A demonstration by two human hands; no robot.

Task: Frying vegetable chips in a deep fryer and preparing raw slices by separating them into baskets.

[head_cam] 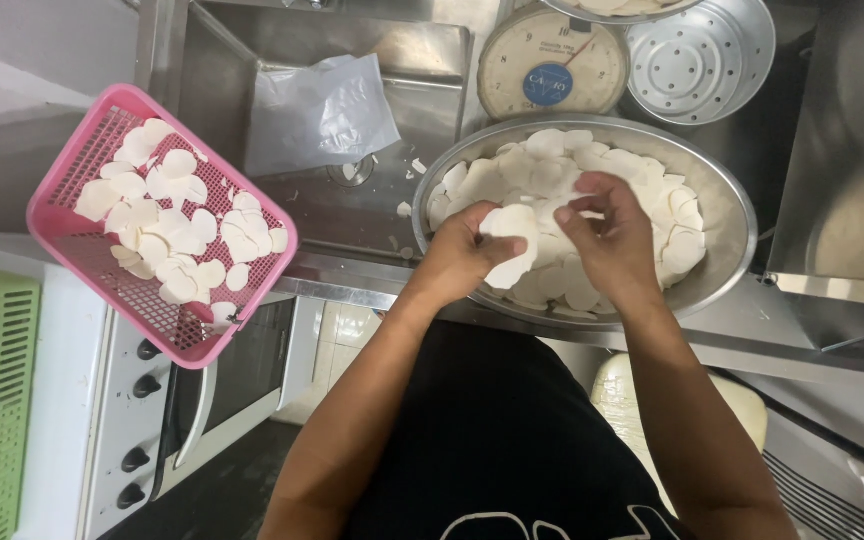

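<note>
Both hands work over the near rim of the steel bowl [722, 190], the left hand [462, 255] pinching a white disc [512, 245] while the right hand [607, 235] curls to peel it, with the pink basket [62, 215] partly filled and the bowl heaped.

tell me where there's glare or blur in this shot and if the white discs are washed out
Head view: soft glare on the sink wall and the bowl rim; the discs in the bowl run nearly blown out, edges merging; discs in the pink basket read more clearly; both hands, left and right, are fairly sharp; straight edges bow slightly toward the frame borders.
</note>
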